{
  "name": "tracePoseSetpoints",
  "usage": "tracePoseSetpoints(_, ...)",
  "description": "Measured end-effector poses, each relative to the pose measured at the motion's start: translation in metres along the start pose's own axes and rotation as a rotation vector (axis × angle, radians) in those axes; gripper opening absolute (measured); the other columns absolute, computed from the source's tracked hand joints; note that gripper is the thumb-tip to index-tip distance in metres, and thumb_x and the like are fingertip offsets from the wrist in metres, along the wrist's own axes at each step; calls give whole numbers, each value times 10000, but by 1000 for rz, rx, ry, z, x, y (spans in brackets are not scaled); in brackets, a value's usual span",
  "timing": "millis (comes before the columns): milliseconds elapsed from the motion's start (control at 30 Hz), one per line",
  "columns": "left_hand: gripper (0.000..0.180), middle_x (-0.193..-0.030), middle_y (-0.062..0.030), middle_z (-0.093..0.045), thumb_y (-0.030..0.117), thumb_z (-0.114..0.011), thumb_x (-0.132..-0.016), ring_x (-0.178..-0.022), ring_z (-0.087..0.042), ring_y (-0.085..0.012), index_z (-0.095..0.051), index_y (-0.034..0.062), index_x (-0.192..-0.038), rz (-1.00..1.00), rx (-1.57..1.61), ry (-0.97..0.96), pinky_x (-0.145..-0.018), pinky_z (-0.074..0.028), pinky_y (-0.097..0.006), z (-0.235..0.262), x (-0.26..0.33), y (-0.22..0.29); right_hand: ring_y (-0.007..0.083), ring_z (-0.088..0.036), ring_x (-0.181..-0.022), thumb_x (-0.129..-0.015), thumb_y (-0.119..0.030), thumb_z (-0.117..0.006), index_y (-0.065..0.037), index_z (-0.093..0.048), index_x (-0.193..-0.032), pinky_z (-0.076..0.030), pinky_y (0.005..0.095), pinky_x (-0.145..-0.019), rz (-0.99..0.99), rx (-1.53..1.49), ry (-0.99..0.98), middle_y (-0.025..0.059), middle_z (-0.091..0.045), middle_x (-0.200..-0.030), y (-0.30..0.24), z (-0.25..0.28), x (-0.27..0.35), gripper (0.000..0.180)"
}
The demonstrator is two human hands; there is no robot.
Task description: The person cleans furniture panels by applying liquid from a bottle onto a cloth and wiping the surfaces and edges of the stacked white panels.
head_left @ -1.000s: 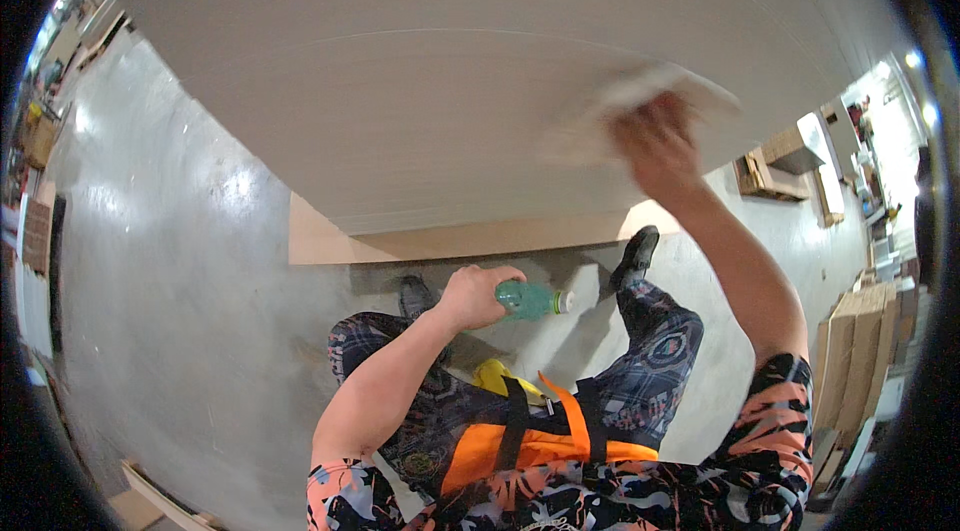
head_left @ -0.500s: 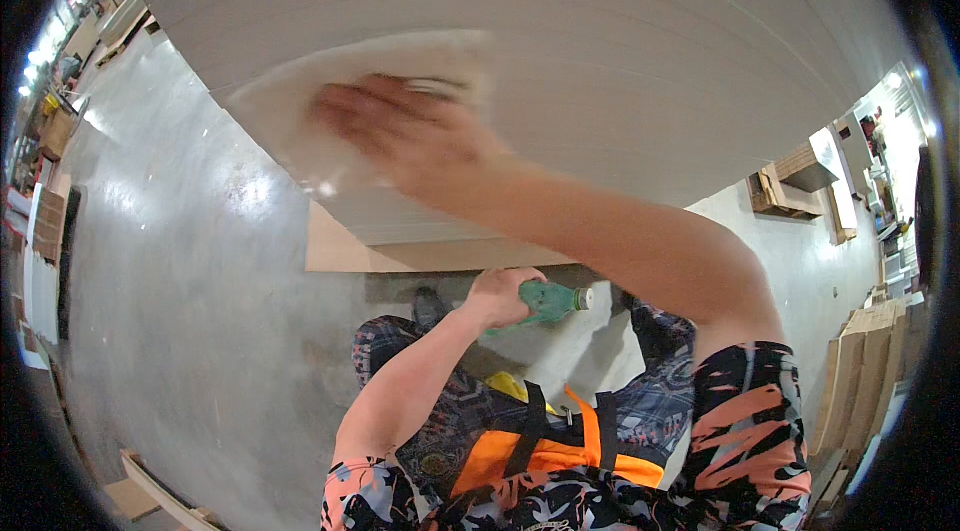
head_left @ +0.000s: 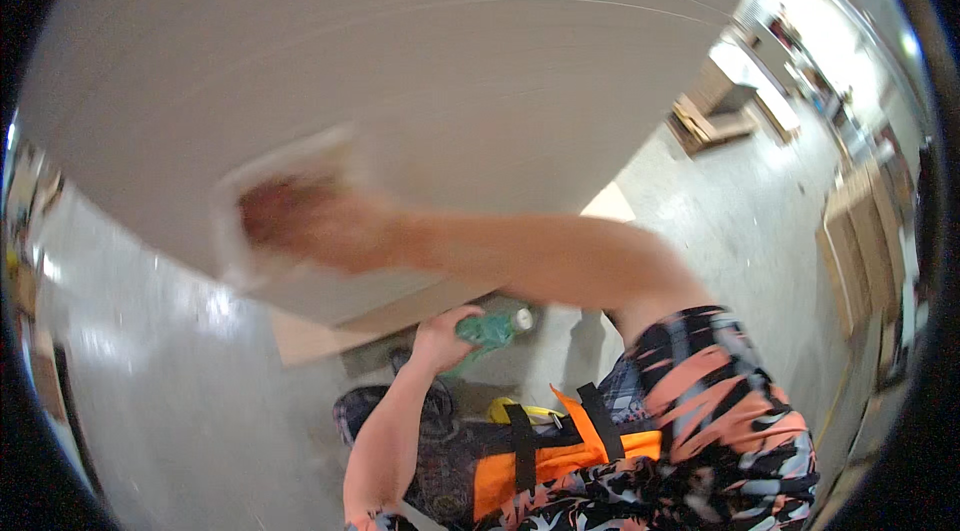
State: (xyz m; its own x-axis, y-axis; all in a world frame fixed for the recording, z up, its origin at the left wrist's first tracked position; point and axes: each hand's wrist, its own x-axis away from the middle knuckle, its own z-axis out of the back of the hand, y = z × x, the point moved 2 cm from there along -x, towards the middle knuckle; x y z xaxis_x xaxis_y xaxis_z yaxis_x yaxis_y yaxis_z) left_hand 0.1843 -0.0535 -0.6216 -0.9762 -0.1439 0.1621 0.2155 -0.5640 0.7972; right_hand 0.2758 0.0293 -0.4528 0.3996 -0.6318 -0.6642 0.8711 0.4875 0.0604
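Observation:
A large, pale grey panel (head_left: 450, 81) with fine lines fills the upper part of the view. My right hand (head_left: 310, 221) presses a white cloth (head_left: 315, 146) against it, near the panel's lower left edge. Motion smears those fingers, and the hand covers the middle of the cloth. Below the panel's near edge, my left hand (head_left: 440, 339) is closed round a translucent green bottle (head_left: 487, 330). The bottle tilts to the right, with its white cap pointing away from the hand.
Brown board (head_left: 310, 336) sticks out beneath the panel's near edge. A wooden pallet (head_left: 705, 136) with a carton stands at the upper right, and stacked cardboard (head_left: 860, 231) is at the right. Grey concrete floor (head_left: 150, 361) lies to the left. Orange fabric (head_left: 500, 481) hangs at my waist.
My right hand and the cloth have moved down and left across the panel. The view has turned, and the left hand with the bottle appears lower and further left.

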Motion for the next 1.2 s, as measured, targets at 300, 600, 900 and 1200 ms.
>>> tracePoseSetpoints(300,489,-1083,-80,-692,176,-818,-663,-1021,-645,-286,-665,197,-1127,28,-56,-66,-886,-491,-373,-3,12,-4,182,-409,-1347,-853,-212,-653,-334,-602,-1265,-269,425,-1166,-40,534,70,-58,-582,-1287,36,136,141,433)
tracePoseSetpoints(600,544,-1096,-71,-696,82,-829,-655,-1033,-650,-217,-658,143,-1167,178,63,-111,-908,-495,-350,-11,6,-38,363,-559,-1137,-937,-230,-489,41,-532,-1237,-428,435,-942,-1685,198,358,229,-618,-1162,-6,294,355,407)
tracePoseSetpoints(900,494,-1053,-59,-686,-92,-736,-667,-974,-631,-156,-649,27,-1139,-141,481,275,-865,-510,-320,1,42,25,333,-547,-1197,-960,-272,-388,23,-395,-1378,-435,467,-1040,-1007,-1516,1630,191,-540,-1322,-237,249,306,512)
tracePoseSetpoints(1200,496,-1024,-161,-703,-82,-645,-637,-1025,-671,-220,-673,73,-1108,-418,-172,373,-908,-486,-326,29,78,155,384,-559,-1182,-857,-251,-568,19,-375,-1394,-469,527,-1007,-823,-1813,1703,221,-546,-1299,-297,235,258,631)
